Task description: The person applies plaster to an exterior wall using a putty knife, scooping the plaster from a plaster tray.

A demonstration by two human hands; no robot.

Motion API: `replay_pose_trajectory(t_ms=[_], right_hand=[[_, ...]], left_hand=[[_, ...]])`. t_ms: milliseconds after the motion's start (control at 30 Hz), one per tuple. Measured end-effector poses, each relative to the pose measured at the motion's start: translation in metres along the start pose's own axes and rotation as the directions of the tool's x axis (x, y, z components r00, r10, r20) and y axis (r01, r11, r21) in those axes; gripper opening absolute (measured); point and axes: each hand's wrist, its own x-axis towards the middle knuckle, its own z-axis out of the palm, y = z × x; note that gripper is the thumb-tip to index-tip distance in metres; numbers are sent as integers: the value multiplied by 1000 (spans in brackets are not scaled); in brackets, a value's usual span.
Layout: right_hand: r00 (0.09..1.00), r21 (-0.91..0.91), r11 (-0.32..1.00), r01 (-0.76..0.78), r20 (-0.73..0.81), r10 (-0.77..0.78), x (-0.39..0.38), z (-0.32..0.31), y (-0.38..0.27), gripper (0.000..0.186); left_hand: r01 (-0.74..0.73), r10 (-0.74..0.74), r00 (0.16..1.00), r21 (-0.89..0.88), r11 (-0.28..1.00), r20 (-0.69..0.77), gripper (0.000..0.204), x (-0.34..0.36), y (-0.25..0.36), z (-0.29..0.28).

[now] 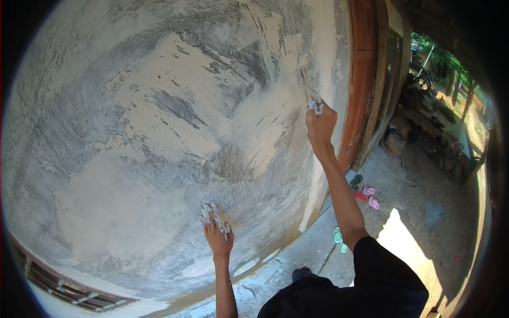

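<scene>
A large plastered wall [175, 111] fills the left and middle, with pale filler smeared over rough grey patches. My right hand [321, 124] is raised at its upper right, closed round a putty knife [310, 91] whose thin blade points up and left at the wall. White filler clings to the fingers and the tool. Lower down, my left hand [218, 239] is near the wall, its fingers caked in lumpy whitish filler [212, 213]. What those fingers close on is hidden under the lumps.
A brown wooden door [362, 69] stands right of the wall. Pink and red sandals [369, 191] and green slippers [338, 235] lie on the concrete floor. Stacked wood or stones [437, 122] line the far right. A slatted vent [69, 286] is at lower left.
</scene>
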Motion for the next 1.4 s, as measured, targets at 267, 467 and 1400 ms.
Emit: replay_pose_trajectory(t_ms=[267,467,1400], right_hand=[[931,-271,903,332,247,-268,-90,64,-9,17],[725,123,932,342,597,-344,-218,56,-67,17],[995,-56,995,-79,-57,76,6,5,52,17]], left_hand=[[-17,18,999,28,999,-36,58,1,0,2],[-11,12,998,10,1000,-64,57,-3,-7,5],[3,-4,1000,16,1000,27,58,1,0,1]])
